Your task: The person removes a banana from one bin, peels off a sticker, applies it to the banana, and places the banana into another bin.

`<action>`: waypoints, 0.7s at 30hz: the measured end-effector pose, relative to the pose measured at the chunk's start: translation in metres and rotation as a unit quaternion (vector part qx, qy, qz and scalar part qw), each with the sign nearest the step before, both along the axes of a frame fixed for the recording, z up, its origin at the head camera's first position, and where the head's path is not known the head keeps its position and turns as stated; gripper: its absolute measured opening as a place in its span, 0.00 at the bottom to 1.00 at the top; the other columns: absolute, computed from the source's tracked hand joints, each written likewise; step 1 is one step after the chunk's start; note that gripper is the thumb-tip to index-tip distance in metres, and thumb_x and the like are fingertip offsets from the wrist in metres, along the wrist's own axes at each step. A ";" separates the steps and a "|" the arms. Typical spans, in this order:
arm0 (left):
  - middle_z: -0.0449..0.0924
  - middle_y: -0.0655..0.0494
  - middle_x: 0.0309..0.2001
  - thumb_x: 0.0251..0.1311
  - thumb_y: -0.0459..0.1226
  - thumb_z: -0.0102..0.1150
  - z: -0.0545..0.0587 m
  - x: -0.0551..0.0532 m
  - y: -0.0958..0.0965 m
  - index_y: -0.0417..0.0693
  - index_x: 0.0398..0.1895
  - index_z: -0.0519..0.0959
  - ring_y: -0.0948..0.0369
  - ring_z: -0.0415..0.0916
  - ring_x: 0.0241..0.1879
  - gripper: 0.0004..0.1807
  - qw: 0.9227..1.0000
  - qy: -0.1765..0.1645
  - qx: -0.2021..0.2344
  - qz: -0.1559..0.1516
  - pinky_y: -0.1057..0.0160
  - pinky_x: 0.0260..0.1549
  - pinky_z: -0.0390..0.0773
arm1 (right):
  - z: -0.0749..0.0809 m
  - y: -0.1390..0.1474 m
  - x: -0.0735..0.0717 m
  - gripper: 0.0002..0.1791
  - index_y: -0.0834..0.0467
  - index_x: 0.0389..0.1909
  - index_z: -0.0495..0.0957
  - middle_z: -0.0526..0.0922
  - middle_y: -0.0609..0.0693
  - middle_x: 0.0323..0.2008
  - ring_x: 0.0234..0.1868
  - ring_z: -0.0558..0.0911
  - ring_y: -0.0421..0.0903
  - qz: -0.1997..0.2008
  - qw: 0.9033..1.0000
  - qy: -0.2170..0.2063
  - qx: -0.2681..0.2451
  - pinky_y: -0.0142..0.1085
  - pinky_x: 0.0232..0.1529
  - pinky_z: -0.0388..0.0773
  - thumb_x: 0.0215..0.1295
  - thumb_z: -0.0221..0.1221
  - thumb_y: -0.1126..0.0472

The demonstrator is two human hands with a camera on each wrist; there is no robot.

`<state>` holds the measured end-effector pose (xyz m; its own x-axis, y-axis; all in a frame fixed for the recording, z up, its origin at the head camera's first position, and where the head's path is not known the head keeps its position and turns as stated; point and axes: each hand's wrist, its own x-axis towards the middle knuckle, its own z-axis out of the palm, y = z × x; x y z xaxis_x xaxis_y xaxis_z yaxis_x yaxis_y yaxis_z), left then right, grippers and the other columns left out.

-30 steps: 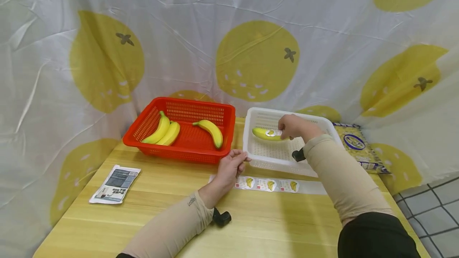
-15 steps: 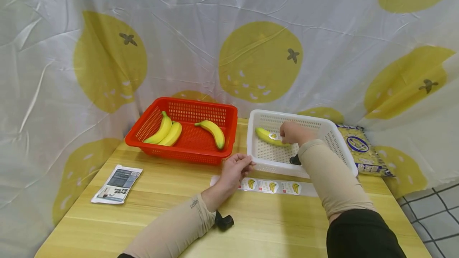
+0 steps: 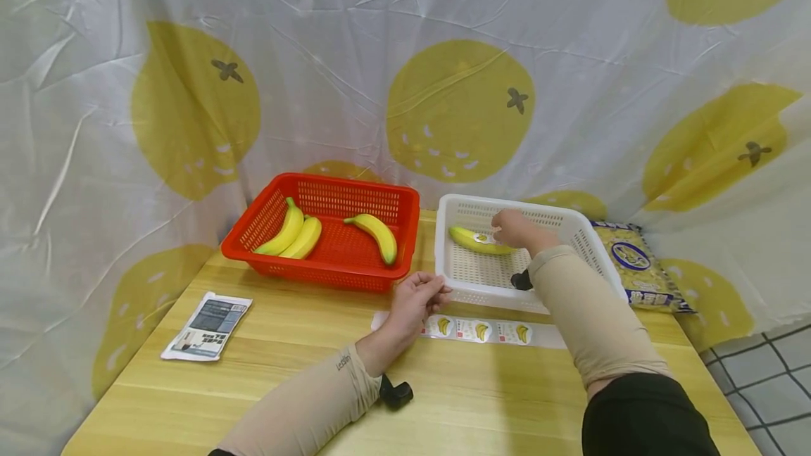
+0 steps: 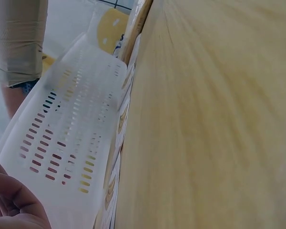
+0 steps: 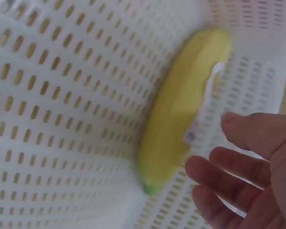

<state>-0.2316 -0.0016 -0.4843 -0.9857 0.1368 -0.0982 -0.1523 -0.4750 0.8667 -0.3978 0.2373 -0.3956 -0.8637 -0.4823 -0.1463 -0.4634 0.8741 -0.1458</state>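
A yellow banana (image 3: pixel 472 240) with a round sticker (image 3: pixel 486 238) on its side lies in the white plastic basket (image 3: pixel 532 301). My right hand (image 3: pixel 518 229) is over that basket, thumb and fingers spread beside the banana (image 5: pixel 174 119) and apart from it in the right wrist view. My left hand (image 3: pixel 415 299) holds the near left corner of the white basket, its fingers bent at the rim; in the left wrist view only part of this hand (image 4: pixel 14 200) shows. A strip of banana stickers (image 3: pixel 475 330) lies on the table, partly behind the left hand.
Left of the white basket stands a red plastic basket (image 3: pixel 329 274) with several bananas (image 3: pixel 380 238). A printed packet (image 3: pixel 208 326) lies at the table's left. A yellow bag (image 3: pixel 636 266) with a blue oval leans right of the white basket. A lemon-patterned curtain (image 3: pixel 317 90) hangs behind.
My right hand has lowered the stickered banana into the white basket and let go of it. The left hand stays at the basket's corner.
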 end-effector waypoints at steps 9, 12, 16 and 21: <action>0.81 0.57 0.23 0.73 0.47 0.51 0.004 0.005 -0.002 0.48 0.28 0.76 0.64 0.78 0.20 0.17 0.998 -0.030 -0.024 -0.049 0.69 0.19 0.73 | 0.044 -0.020 0.019 0.19 0.70 0.59 0.78 0.83 0.67 0.55 0.58 0.81 0.64 0.008 0.996 0.021 -0.090 0.56 0.61 0.76 0.74 0.57 0.62; 0.79 0.57 0.20 0.73 0.49 0.45 0.014 0.014 -0.003 0.46 0.25 0.74 0.63 0.76 0.17 0.21 0.991 0.008 -0.055 -0.118 0.68 0.17 0.73 | 0.054 -0.036 0.036 0.19 0.68 0.59 0.79 0.84 0.64 0.55 0.59 0.81 0.62 0.004 0.992 0.034 -0.125 0.55 0.61 0.76 0.75 0.57 0.61; 0.81 0.57 0.22 0.74 0.43 0.44 0.041 0.027 -0.011 0.36 0.30 0.75 0.63 0.79 0.17 0.21 0.968 0.142 -0.085 -0.190 0.68 0.17 0.76 | 0.053 -0.061 0.066 0.16 0.64 0.55 0.83 0.87 0.60 0.51 0.54 0.85 0.57 0.005 0.982 0.059 -0.179 0.52 0.58 0.78 0.74 0.59 0.59; 0.82 0.58 0.22 0.73 0.39 0.46 0.082 0.023 -0.043 0.38 0.30 0.77 0.64 0.78 0.17 0.16 0.958 0.261 -0.033 -0.118 0.68 0.18 0.77 | 0.033 -0.092 0.108 0.11 0.59 0.47 0.88 0.90 0.53 0.46 0.32 0.83 0.48 0.014 0.964 0.118 -0.237 0.46 0.47 0.81 0.72 0.62 0.59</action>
